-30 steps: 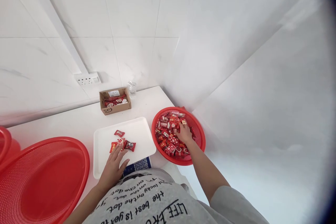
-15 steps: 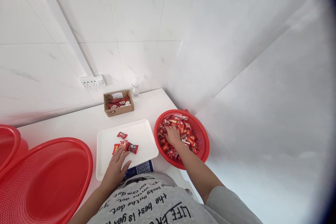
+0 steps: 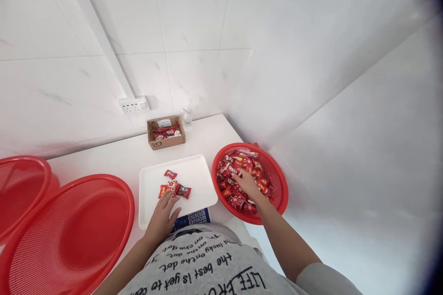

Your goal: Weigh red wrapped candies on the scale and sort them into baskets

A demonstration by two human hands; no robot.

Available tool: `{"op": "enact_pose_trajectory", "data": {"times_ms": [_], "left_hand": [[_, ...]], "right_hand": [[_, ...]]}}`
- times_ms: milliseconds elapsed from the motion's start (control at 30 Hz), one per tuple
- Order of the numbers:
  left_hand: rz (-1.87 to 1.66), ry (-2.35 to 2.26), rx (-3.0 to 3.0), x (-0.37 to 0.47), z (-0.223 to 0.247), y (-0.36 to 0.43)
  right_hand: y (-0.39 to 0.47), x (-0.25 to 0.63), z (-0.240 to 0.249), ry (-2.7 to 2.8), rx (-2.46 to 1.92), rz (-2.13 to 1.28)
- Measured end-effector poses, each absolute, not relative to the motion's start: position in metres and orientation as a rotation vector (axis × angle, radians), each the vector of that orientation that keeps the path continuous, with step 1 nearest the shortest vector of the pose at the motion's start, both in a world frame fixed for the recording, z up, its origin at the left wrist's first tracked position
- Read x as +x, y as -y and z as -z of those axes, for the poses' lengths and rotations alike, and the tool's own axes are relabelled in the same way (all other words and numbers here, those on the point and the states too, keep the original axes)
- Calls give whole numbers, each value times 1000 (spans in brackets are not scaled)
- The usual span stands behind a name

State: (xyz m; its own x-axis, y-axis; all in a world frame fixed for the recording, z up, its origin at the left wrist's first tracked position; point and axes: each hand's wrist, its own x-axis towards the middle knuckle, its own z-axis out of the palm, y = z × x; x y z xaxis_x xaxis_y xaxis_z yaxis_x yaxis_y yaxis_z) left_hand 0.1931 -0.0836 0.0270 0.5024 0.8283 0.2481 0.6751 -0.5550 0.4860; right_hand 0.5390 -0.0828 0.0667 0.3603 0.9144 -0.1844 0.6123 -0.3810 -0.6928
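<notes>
My left hand (image 3: pixel 164 214) rests over the near side of a white tray (image 3: pixel 149 177), fingers apart. Its fingertips touch a few red wrapped candies (image 3: pixel 172 185) in the middle of the tray. One small red candy (image 3: pixel 170 174) lies apart, a little farther back. On the right, my right hand (image 3: pixel 248 181) is inside a red plastic basket (image 3: pixel 284 189) full of wrapped candies. Thumb and fingers pinch a long red candy (image 3: pixel 232 169) with white marks, just above the pile.
An open cardboard box (image 3: pixel 166 143) with red packets stands behind the tray, beside a clear plastic cup (image 3: pixel 187 117). Two more red baskets (image 3: pixel 86 230) are at the left. A blue scale keypad (image 3: pixel 194 218) shows under the tray's near edge. White walls close off back and right.
My right hand has drawn back slightly toward me in the basket, and a long red candy now shows at its fingertips. My left hand stays at the candies. The view has shifted left.
</notes>
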Motion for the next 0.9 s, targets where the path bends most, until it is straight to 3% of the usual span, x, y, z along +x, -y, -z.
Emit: {"op": "enact_pose_trajectory", "data": {"times_ms": [367, 667, 800, 900], "left_hand": [[-499, -1250, 2475, 191, -31, 87], [-190, -1167, 2592, 218, -42, 73], [-237, -1070, 2655, 218, -34, 75], [-340, -1056, 2700, 208, -25, 79]], "right_hand": [[74, 456, -79, 1276, -1634, -1367], [83, 526, -61, 1327, -2017, -671], [86, 569, -46, 1405, -2199, -310], [83, 593, -36, 1312, -2374, -267]]}}
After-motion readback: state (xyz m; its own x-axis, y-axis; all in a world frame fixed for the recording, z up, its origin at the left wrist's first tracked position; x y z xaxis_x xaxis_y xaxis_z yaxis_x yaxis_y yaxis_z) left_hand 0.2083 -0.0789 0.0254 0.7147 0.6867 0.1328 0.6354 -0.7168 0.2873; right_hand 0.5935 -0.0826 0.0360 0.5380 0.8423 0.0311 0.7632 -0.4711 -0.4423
